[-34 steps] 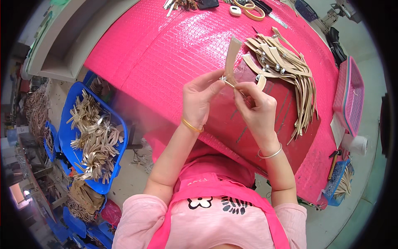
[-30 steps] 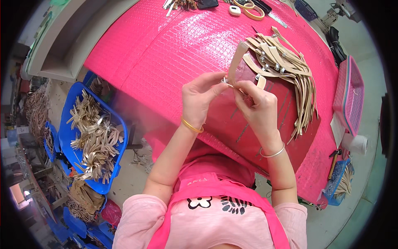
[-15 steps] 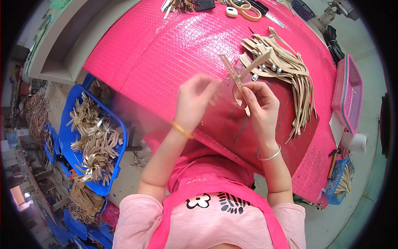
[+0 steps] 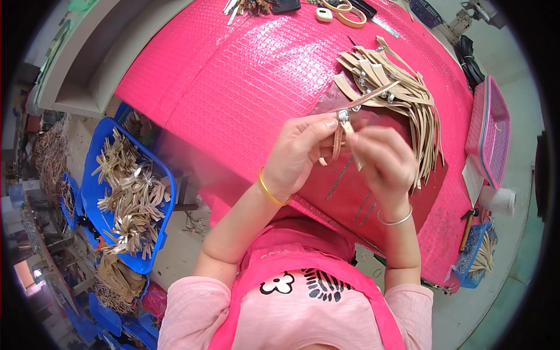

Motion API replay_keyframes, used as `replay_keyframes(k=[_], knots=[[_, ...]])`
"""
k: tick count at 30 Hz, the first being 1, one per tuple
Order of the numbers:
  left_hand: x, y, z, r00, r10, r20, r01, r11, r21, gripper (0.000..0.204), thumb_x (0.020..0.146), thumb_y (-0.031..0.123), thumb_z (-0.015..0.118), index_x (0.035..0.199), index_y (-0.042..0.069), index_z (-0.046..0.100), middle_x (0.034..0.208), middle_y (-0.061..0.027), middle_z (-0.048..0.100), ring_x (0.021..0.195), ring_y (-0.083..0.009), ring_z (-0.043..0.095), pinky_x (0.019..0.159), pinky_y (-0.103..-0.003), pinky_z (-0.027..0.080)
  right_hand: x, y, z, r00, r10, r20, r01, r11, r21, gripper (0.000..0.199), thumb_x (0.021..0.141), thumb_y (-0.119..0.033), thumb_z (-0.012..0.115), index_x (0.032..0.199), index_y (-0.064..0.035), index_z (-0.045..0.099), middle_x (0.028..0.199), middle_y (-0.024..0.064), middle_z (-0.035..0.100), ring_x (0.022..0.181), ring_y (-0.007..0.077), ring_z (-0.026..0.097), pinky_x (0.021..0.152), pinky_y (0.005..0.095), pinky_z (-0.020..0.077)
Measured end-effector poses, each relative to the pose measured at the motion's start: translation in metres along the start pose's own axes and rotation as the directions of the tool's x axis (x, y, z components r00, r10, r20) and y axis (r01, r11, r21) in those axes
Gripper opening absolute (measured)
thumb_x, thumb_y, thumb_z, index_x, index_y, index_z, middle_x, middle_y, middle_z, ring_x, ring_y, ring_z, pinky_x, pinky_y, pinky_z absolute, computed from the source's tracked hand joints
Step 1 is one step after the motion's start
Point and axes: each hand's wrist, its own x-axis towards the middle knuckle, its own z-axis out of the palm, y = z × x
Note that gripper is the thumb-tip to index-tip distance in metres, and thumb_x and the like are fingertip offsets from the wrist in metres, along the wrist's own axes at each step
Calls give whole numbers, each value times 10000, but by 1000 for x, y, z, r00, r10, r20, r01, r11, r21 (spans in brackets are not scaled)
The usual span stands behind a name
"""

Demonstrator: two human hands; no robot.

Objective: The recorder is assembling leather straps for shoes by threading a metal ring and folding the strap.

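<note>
Both hands meet over the dark red mat [image 4: 344, 198] around one beige strap [image 4: 373, 95] with a silver buckle [image 4: 343, 116]. My left hand [image 4: 300, 149] is closed, pinching the strap just beside the buckle between thumb and fingers. Blurred by motion, my right hand [image 4: 388, 160] has its fingertips together on the strap's short end below the buckle. A loop of the strap hangs under the fingers, partly hidden by them. Behind, close to the hands, lies a pile of beige buckled straps [image 4: 429, 116], their long ends trailing toward me.
A pink sheet [image 4: 233, 70] covers the table. At its back lie tape rolls [image 4: 352, 17] and a small white case [image 4: 324, 14]. Left, below table height, is a blue bin [image 4: 166, 219] of straps. Pink baskets [image 4: 489, 134], a hammer [image 4: 466, 228] and a blue basket [image 4: 466, 262] stand right.
My left hand has moved right and taken hold of the strap by its buckle. My right hand has shifted slightly right and down, to the strap's short end. The strap has turned, pointing right.
</note>
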Motion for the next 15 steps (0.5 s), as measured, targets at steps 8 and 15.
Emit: replay_keyframes(k=[8, 15], knots=[[-4, -11, 6, 944, 318, -82, -251, 860, 443, 227, 855, 151, 478, 864, -41, 599, 737, -73, 623, 581, -44, 528, 493, -158, 370, -18, -6, 12, 986, -165, -17, 160, 977, -142, 262, 620, -79, 638, 879, -67, 599, 771, 53, 595, 641, 165, 576, 552, 265, 426], [-4, -17, 7, 928, 321, -188, -270, 929, 253, 222, 866, 118, 441, 875, -73, 553, 778, -165, 609, 699, -205, 611, 642, -281, 505, -20, -13, 16, 989, -144, -11, 141, 979, -149, 198, 638, -80, 640, 833, -74, 608, 745, 41, 595, 627, 151, 575, 576, 265, 425]])
